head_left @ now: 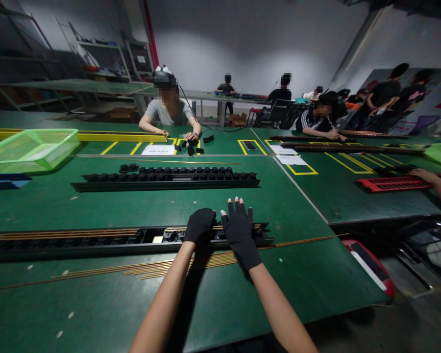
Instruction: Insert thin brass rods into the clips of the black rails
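Forearms (165, 306) outstretched, my right grip (238, 230) lies spread over the black rail (95, 249), likely to steady it, while my left grip (200, 225) curls there, whether pinching anything I cannot tell.

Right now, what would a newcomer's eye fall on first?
Probably the left hand and right hand, both black-gloved, at the right part of the near black rail. Next, the bright green basket at the picture's left edge, and the golden rods lying on the near side of that rail.
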### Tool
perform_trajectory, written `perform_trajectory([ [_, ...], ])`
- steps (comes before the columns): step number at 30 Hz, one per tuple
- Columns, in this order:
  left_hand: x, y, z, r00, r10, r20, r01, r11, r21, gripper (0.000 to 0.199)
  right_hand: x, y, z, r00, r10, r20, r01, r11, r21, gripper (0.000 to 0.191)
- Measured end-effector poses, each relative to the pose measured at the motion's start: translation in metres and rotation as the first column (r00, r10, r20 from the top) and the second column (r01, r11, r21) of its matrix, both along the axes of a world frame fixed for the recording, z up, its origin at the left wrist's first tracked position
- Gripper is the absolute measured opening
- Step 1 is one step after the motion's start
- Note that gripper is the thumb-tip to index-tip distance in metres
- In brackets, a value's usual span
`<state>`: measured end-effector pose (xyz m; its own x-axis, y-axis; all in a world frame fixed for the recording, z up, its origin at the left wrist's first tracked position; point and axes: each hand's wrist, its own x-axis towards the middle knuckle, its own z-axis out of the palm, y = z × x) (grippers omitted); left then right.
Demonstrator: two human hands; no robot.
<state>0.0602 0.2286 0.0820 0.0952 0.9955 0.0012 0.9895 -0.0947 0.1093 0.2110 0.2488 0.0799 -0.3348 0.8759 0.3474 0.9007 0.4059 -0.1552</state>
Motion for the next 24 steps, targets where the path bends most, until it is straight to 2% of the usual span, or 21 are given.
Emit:
perform_trajectory([
  [4,0.0,-0.001,-0.001,1.0,-0.01,0.006,0.01,1.0,-0.012,0.031,-0.004,-0.003,-0.018,0.981,0.154,0.121,-0.131,0.975,-0.182,0.04],
  [10,0.0,0.0,-0.002,1.0,-0.01,0.017,0.01,1.0,-0.021,0.034,-0.004,0.003,-0.025,0.978,0.194,0.071,-0.171,0.954,-0.247,0.034],
  [18,0.0,-0.001,-0.002,0.999,-0.018,0.034,0.018,1.0,0.0,0.032,-0.005,0.003,-0.021,0.977,0.2,0.081,-0.174,0.953,-0.247,0.033],
  [24,0.0,0.001,-0.003,1.0,0.008,0.026,-0.008,1.0,0.004,0.035,-0.01,0.006,0.001,0.972,0.164,0.166,-0.121,0.963,-0.242,0.036],
])
